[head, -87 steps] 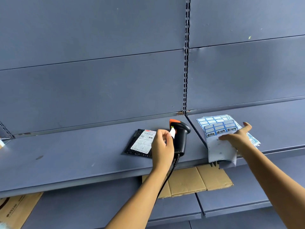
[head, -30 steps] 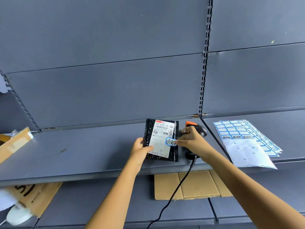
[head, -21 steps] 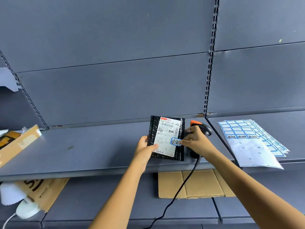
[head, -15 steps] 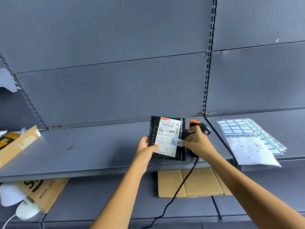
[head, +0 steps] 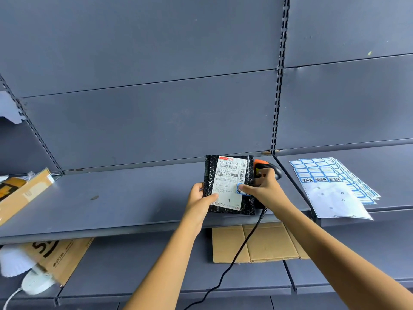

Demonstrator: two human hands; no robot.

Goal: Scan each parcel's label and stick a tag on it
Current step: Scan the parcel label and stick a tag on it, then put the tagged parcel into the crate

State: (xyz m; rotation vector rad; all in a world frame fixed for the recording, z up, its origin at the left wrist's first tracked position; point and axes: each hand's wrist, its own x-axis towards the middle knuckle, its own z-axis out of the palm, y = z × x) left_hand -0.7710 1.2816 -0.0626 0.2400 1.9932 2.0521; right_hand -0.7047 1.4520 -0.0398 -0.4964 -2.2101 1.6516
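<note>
1. The black parcel (head: 229,185) stood tilted up off the grey shelf (head: 111,198), near the shelf's front edge and just left of the slotted upright (head: 278,86), its face turned toward the camera.
2. A white shipping label (head: 228,182) with barcodes covered most of that face, and a small blue-bordered tag (head: 242,190) sat at the label's right edge.
3. The left hand (head: 199,200) gripped the parcel's lower left side, thumb lying across the label and the other fingers hidden behind the parcel.
4. The right hand (head: 266,190) had its fingertips pressed onto the tag, partly covering it, with nothing closed in its grasp.
5. Just right of the parcel and behind the right hand stood a black scanner (head: 264,170) with an orange top, and its cable (head: 237,258) hung down past the shelf edge.
6. Farther right on the adjoining shelf lay a fanned stack of sticker sheets (head: 330,186), blue-bordered tags on the far rows and bare white backing nearer.
7. A flattened cardboard piece (head: 257,245) lay on the lower shelf below the parcel.
8. At the far left, a cardboard box (head: 22,193) rested on the grey shelf.
</note>
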